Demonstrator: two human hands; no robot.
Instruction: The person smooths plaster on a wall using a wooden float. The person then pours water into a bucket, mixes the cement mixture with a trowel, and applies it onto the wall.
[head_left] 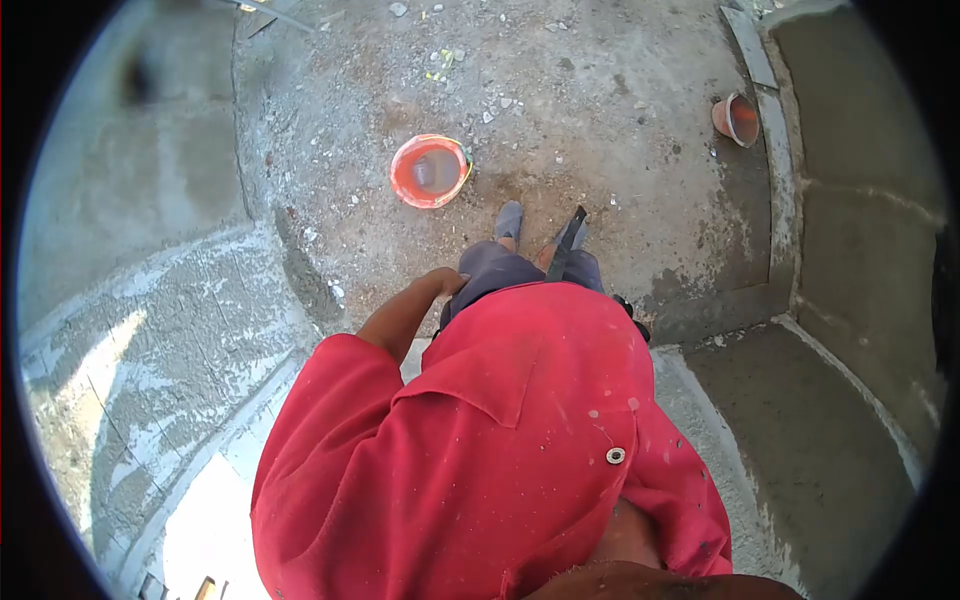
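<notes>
My left hand (452, 281) is low at my side, against the dark grey shorts (490, 266); its fingertips are hidden or too small to tell whether they grip the cloth. My right hand is out of view. A long dark strip (568, 243) stands out from the front of my waist over the shorts; I cannot make out what it is. The red shirt (480, 450) fills the lower middle, with brown skin along the bottom edge.
An orange-red bucket (404, 180) with greyish liquid stands on the rubble-strewn concrete floor (350, 90), ahead and left of my feet. A smaller bucket (722, 120) lies tilted by the right wall (860, 240). A board (748, 46) lies along that wall. Rough plastered surfaces rise at left.
</notes>
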